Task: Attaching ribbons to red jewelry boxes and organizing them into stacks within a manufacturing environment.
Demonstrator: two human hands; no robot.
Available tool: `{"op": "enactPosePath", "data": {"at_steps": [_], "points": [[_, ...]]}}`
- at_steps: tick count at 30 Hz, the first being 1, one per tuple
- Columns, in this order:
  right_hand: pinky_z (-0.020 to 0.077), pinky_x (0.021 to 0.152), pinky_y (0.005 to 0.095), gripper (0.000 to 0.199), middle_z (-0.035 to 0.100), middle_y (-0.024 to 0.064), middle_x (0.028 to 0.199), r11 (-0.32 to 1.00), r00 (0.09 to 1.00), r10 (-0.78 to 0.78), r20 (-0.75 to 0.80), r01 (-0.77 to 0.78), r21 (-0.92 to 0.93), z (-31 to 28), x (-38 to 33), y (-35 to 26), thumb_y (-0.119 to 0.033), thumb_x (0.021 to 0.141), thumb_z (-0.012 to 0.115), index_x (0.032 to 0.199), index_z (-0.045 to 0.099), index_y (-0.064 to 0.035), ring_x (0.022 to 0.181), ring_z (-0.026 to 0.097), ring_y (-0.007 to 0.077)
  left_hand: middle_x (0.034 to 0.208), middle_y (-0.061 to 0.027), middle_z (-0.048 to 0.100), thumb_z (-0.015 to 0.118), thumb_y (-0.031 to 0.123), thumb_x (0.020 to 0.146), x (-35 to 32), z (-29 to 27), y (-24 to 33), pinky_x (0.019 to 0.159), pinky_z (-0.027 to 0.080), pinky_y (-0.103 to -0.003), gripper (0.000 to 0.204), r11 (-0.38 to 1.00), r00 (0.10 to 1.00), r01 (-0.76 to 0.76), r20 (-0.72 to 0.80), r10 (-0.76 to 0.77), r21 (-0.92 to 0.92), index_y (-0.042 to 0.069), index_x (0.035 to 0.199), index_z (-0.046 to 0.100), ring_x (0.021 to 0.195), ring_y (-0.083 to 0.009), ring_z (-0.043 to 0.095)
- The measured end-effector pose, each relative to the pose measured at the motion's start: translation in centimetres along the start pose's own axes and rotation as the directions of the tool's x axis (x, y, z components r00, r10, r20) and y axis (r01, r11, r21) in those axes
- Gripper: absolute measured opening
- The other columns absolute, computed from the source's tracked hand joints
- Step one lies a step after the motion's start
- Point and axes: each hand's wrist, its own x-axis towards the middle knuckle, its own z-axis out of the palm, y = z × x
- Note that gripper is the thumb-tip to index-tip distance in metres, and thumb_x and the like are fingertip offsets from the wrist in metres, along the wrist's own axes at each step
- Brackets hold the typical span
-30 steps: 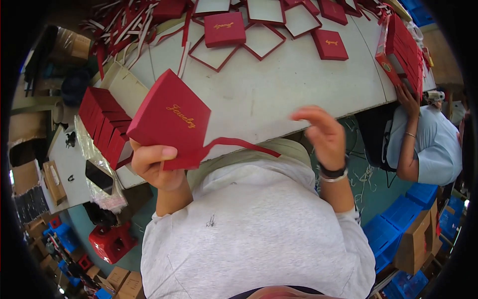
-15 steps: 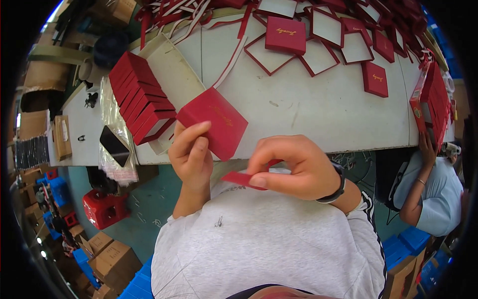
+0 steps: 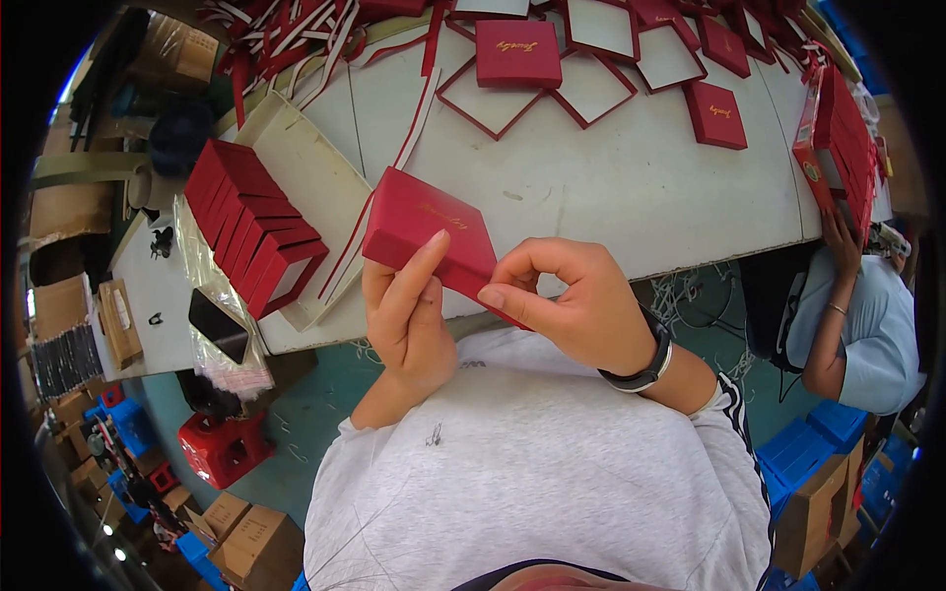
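- The left hand (image 3: 409,320) holds a tilted red gift box (image 3: 419,207) with gold lettering, its fingers closed around the lower side, one reaching up onto the lettered face.
- The gift box is up over the near edge of the white bench (image 3: 611,197), left of that edge's middle.
- The right hand (image 3: 586,305) is just beside the box's lower corner, thumb and forefinger pinched together on a short red ribbon (image 3: 501,314); whether they also touch the box cannot be told.
- Toward the bench's near left corner, an open cream tray (image 3: 320,163) lies slantwise, with a row of red boxes (image 3: 251,227) packed along its left side.
- Left of that row, a black phone (image 3: 219,325) rests on clear plastic wrapping (image 3: 241,376).
- At the far left corner lies a tangle of red and white ribbons (image 3: 286,44).
- Along the far edge, open box halves (image 3: 491,106) with white insides overlap beneath and around closed boxes (image 3: 517,54).
- At the right end, a co-worker's hand (image 3: 841,244) touches a red carton (image 3: 811,148).
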Motion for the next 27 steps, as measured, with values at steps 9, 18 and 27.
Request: {"op": "enactPosePath", "data": {"at_steps": [9,18,27], "points": [[0.0408,0.056,0.0221,0.011,0.059,0.002,0.065,0.995,1.0,-0.002,0.007,0.002,-0.104,0.3,0.2,0.3,-0.009,0.078,0.069,0.078,0.063,-0.0004,0.06,0.05,0.0081,0.116,-0.0149,0.048,0.049,-0.003,0.081,-0.8,-0.4,0.2,0.081,0.041,-0.026,0.032,0.998,0.999,-0.051,-0.014,0.052,0.044,-0.003,0.111,0.061,0.099,-0.0204,0.051],[0.0412,0.056,0.0225,0.011,0.059,0.002,0.065,0.989,0.999,-0.012,-0.046,0.005,-0.151,0.1,-0.1,0.7,-0.009,0.077,0.069,0.077,0.063,-0.0006,0.06,0.051,0.0082,0.111,-0.0148,0.051,0.062,-0.009,0.073,-1.1,0.4,0.3,0.075,0.044,-0.026,0.035,0.988,0.996,-0.087,0.002,0.088,0.124,-0.002,0.108,0.064,0.092,-0.0206,0.054],[0.0436,0.069,0.0278,0.025,0.057,0.0054,0.082,1.0,1.0,-0.01,-0.016,0.01,0.008,0.6,0.2,3.5,-0.02,0.075,0.071,0.091,0.06,-0.0052,0.078,0.053,0.019,0.112,-0.0159,0.05,0.066,-0.007,0.076,-0.5,-0.7,-0.4,0.072,0.05,-0.026,0.032,0.935,0.928,-0.09,-0.312,0.203,0.342,-0.004,0.108,0.061,0.093,-0.0234,0.058]]}}
